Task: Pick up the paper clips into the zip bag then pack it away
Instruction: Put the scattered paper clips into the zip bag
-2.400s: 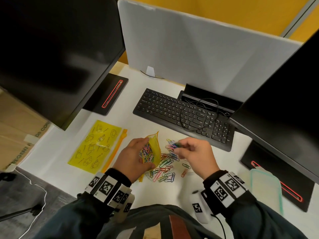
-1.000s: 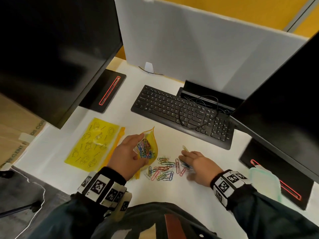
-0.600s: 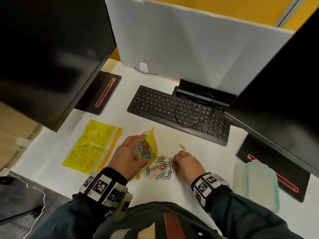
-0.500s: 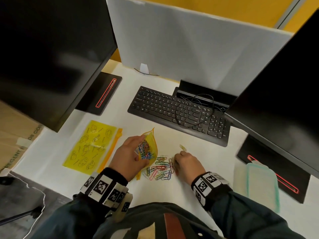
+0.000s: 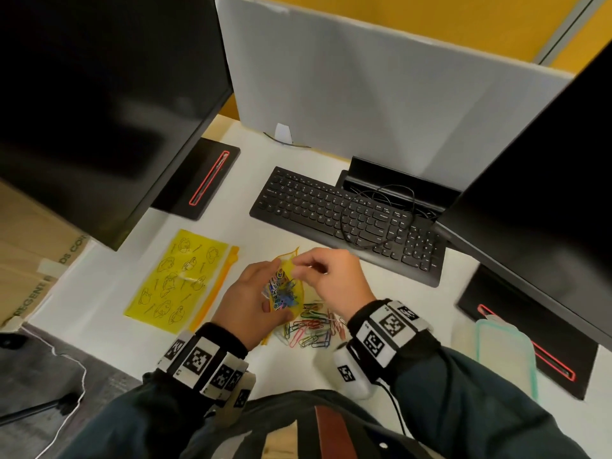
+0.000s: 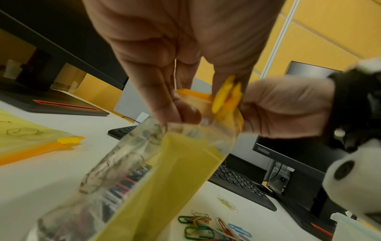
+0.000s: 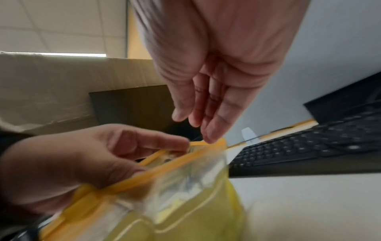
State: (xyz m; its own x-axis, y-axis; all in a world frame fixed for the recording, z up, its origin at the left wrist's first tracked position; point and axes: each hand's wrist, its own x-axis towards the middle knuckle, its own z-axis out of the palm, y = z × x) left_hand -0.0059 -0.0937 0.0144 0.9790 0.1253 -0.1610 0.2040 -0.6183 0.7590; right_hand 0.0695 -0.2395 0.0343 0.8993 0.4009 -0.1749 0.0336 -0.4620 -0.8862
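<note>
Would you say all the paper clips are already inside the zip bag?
No, a heap of paper clips lies on the desk beside the zip bag.

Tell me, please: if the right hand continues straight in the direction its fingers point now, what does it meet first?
Most likely the open mouth of the zip bag, held up by the left hand. The right hand has its fingers extended just above the orange zip edge, though depth is unclear.
</note>
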